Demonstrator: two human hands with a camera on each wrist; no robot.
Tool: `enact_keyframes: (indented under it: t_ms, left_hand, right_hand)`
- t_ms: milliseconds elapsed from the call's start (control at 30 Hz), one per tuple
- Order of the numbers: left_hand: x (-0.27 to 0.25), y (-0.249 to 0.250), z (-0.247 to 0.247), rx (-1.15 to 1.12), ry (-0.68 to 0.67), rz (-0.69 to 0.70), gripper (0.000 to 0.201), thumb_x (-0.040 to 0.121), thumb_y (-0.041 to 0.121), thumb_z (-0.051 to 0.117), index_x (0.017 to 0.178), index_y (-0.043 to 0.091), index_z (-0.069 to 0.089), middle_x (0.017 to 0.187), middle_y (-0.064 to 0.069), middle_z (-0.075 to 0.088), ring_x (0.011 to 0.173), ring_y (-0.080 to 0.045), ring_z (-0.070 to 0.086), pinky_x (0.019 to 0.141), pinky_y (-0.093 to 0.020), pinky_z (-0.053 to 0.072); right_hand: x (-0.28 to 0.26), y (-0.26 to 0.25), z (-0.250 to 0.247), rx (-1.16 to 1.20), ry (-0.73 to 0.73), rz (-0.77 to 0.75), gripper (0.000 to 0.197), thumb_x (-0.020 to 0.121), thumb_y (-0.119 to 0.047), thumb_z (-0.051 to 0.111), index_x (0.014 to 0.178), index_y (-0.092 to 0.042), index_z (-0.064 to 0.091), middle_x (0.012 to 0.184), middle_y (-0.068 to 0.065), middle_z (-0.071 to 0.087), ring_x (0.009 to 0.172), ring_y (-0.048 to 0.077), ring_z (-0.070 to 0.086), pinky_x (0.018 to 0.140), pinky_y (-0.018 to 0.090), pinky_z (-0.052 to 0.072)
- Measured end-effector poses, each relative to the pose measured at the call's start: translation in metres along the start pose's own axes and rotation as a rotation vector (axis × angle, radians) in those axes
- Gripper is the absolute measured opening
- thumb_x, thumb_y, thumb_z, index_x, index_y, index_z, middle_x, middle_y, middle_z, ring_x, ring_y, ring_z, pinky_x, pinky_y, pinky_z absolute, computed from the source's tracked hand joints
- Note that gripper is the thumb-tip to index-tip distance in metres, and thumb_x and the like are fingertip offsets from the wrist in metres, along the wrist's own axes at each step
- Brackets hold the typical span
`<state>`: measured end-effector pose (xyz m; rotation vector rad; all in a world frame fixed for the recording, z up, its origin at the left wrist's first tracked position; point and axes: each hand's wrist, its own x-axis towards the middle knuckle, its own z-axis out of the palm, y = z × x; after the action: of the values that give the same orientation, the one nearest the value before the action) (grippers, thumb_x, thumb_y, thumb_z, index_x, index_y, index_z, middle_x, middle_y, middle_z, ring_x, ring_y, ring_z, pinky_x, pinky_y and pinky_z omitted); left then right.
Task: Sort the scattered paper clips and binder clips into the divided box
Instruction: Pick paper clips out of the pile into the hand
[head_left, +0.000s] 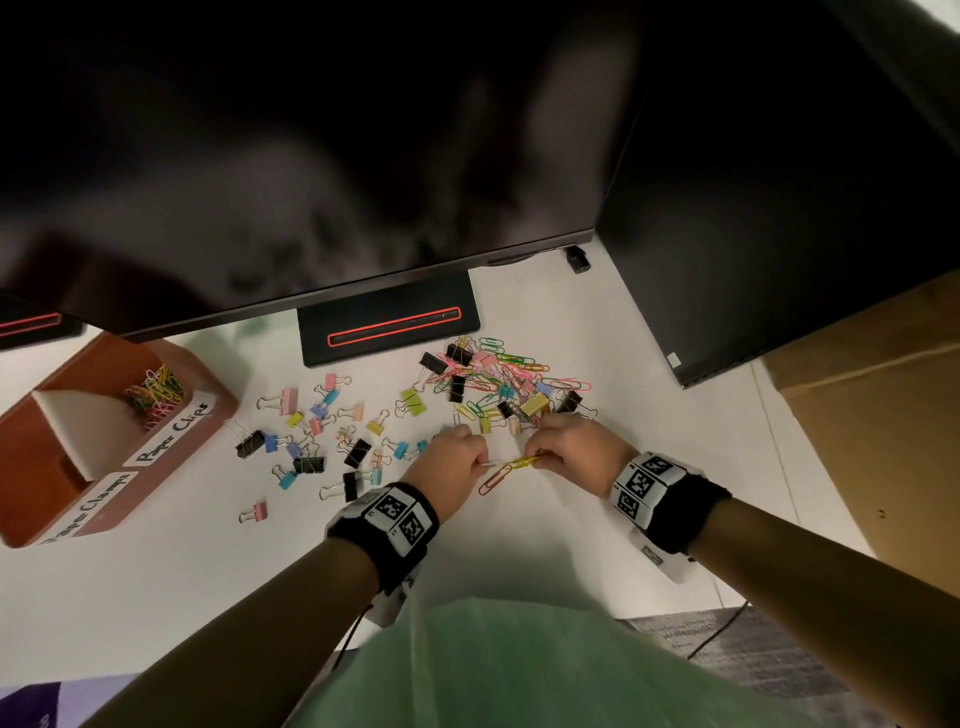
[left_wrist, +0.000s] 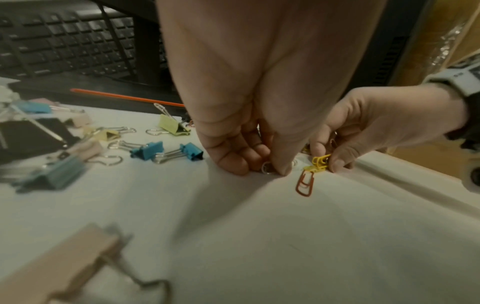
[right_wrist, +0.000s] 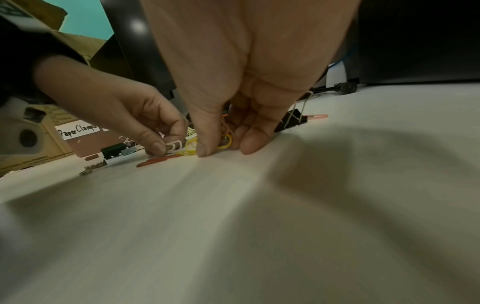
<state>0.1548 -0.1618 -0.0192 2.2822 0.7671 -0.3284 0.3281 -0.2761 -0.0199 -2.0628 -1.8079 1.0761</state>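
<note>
From the head view we hold both hands low on the white desk (head_left: 171, 571), right of the box (head_left: 171, 364). Our left hand (head_left: 448, 462) pinches a white clip (head_left: 488, 464); our right hand (head_left: 566, 451) pinches a yellow clip (head_left: 522, 461). An orange clip (head_left: 496, 479) lies on the desk, touching the yellow clip. Binder clips (head_left: 322, 426) are scattered between the box and our hands. A mixed pile (head_left: 498, 379) lies farther from the box than the binder clips, behind our right hand. The box compartment labelled "Paper Clips" holds sorted clips (head_left: 155, 396).

In the left wrist view our left hand (left_wrist: 249, 102) presses curled fingertips (left_wrist: 281, 169) on the white clip (left_wrist: 267, 168) against the desk (left_wrist: 233, 246). Our right hand (left_wrist: 384, 127) grips the yellow clip (left_wrist: 319, 162), with the orange clip (left_wrist: 305, 185) hanging off it.

In the right wrist view our right hand (right_wrist: 246, 82) pinches the yellow clip (right_wrist: 193, 145), and our left hand (right_wrist: 124, 115) pinches the white clip (right_wrist: 174, 146). The box (right_wrist: 88, 144) stands behind our left hand, its label reading "Paper Clamps".
</note>
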Motion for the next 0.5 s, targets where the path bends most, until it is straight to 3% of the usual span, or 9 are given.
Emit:
enact_keyframes:
  t_ms: [133,267,400,500]
  left_hand:
    - [-0.011,-0.007,-0.001,-0.095,0.027,0.014,0.010,0.086,0.017,0.063,0.088,0.007,0.065,0.101,-0.004,0.050,0.089,-0.017,0.053,0.086,-0.027,0.046]
    - [-0.023,0.000,0.008,-0.086,0.027,0.115,0.012,0.082,0.019,0.067,0.083,0.008,0.066,0.103,-0.001,0.052,0.094,-0.012,0.049,0.086,-0.022,0.042]
    - [-0.022,0.008,0.017,0.027,0.050,0.137,0.010,0.083,0.011,0.058,0.078,0.004,0.063,0.093,-0.009,0.060,0.086,-0.024,0.053,0.077,-0.037,0.048]
    - [-0.018,0.006,0.016,0.041,0.077,0.106,0.011,0.084,0.008,0.055,0.078,0.002,0.062,0.085,-0.014,0.061,0.082,-0.028,0.055,0.072,-0.037,0.047]
  right_hand:
    - [-0.002,0.001,0.002,0.024,0.055,-0.013,0.017,0.083,-0.013,0.067,0.098,-0.007,0.071,0.104,0.014,0.061,0.101,0.030,0.060,0.087,0.031,0.046]
    - [-0.001,-0.005,0.011,0.055,0.090,-0.135,0.014,0.077,-0.009,0.073,0.090,-0.007,0.072,0.093,0.014,0.060,0.082,0.029,0.062,0.075,0.030,0.050]
    - [0.004,-0.018,0.014,0.012,0.092,-0.148,0.011,0.079,-0.009,0.070,0.089,-0.006,0.071,0.091,0.012,0.065,0.090,0.030,0.060,0.079,0.033,0.049]
    - [0.008,-0.022,0.012,0.000,0.054,-0.055,0.015,0.086,-0.012,0.062,0.099,-0.007,0.068,0.100,0.010,0.066,0.100,0.027,0.056,0.091,0.031,0.040]
